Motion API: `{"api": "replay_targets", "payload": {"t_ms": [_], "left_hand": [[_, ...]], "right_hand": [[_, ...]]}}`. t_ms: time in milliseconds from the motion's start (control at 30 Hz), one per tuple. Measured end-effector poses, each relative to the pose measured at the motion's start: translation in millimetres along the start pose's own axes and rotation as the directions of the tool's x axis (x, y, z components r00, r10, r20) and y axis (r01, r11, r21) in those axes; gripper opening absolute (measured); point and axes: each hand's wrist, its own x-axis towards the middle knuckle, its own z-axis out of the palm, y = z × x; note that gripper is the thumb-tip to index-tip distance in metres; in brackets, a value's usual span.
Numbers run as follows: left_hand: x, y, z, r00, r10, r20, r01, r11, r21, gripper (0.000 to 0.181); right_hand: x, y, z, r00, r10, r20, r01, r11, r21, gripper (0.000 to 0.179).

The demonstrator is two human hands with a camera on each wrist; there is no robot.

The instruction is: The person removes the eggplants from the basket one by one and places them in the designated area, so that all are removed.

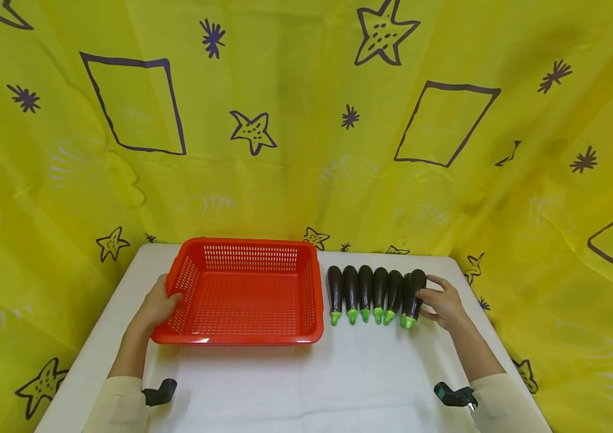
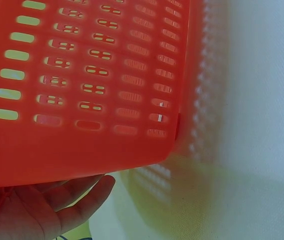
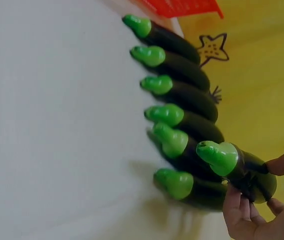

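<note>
My left hand (image 1: 157, 302) grips the left rim of a red plastic basket (image 1: 241, 339), with the thumb over the inner side. From the left wrist view, fingers curl under the rim outside the slotted wall (image 2: 71, 145). The basket has nothing in it and appears tilted slightly. My right hand (image 1: 444, 304) pinches a dark purple eggplant (image 1: 416, 291) between thumb and fingers. In the right wrist view, this held eggplant (image 3: 254, 180) is raised above a row of several others, its green stem end (image 3: 219, 157) pointing left. One eggplant (image 3: 204, 192) lies partly beneath it.
Several eggplants (image 1: 365, 288) lie side by side right of the basket, green ends toward me. A white cloth covers the table (image 1: 306, 385). Yellow patterned curtain (image 1: 295, 180) surrounds the back and sides. Each wrist bears a black device (image 1: 160, 392).
</note>
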Motion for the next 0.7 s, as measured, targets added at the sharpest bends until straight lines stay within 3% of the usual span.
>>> {"api": "replay_targets", "payload": {"t_ms": [300, 700], "left_hand": [[-1.1, 0.1, 0.1, 1.0, 0.006, -0.007, -0.006, 1.0, -0.017, 0.054], [-2.6, -0.4, -1.4, 1.0, 0.004, -0.003, -0.004, 1.0, 0.004, 0.052]], "right_hand": [[12.9, 13, -19, 0.997, 0.023, -0.079, -0.026, 0.999, -0.04, 0.083], [31.6, 36, -27, 0.981, 0.031, -0.193, -0.059, 0.988, -0.142, 0.078]]}}
